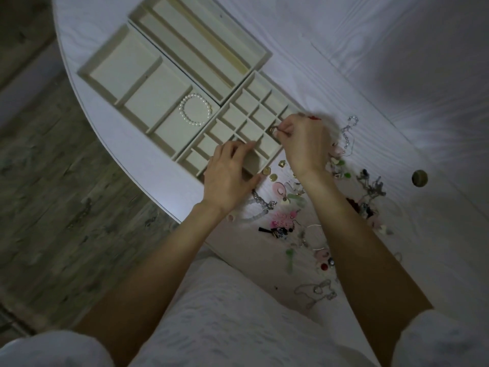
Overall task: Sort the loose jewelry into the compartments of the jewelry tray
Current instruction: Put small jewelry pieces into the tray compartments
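Head view: a small gold earring [272, 130] is pinched by the right hand [304, 144] fingers over the grid tray [239, 125]. It could be dropped into the wrong little box. The tray's near edge is held by the left hand [229, 178].

Three trays grouped on the table [344, 49], with the small-compartment tray [246, 123] nearest the loose jewelry [304, 207]. Left of that tray, a wide-compartment tray [105, 75] holding a bead bracelet [195, 109]; behind it, a long-slot tray [211, 35]. Right of it and nearer the person, the jewelry scattered on the tabletop.
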Demonstrator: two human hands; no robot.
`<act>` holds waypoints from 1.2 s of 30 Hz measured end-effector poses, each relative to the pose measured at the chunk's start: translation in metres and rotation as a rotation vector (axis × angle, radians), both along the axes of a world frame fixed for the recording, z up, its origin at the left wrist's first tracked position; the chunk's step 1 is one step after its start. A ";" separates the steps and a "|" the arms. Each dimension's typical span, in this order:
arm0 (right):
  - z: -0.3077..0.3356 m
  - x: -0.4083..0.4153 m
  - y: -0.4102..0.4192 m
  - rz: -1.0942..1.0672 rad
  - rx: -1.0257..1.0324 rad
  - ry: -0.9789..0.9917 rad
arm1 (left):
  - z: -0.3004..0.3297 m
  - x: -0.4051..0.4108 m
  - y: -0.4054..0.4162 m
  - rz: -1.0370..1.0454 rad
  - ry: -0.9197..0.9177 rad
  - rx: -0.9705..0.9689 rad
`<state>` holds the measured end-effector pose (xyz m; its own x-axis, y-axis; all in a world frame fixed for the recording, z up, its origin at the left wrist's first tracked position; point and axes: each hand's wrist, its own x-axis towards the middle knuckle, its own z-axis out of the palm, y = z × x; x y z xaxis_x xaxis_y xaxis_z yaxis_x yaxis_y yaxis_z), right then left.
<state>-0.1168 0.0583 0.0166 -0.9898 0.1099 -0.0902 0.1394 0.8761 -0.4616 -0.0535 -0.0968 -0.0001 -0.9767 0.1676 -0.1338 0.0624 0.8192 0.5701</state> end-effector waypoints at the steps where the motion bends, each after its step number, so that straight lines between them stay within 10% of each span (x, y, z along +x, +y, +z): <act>1: 0.001 -0.001 -0.001 -0.026 -0.011 -0.026 | 0.001 -0.001 0.000 -0.004 -0.006 0.002; 8: 0.016 0.004 0.015 -0.177 -0.283 0.010 | 0.002 -0.002 -0.002 -0.013 -0.024 0.026; 18: 0.018 -0.017 0.019 0.346 0.158 -0.069 | 0.000 -0.003 -0.002 -0.013 0.004 0.039; 36: 0.009 -0.030 0.008 0.305 0.239 -0.227 | -0.004 -0.002 -0.001 0.020 0.021 0.076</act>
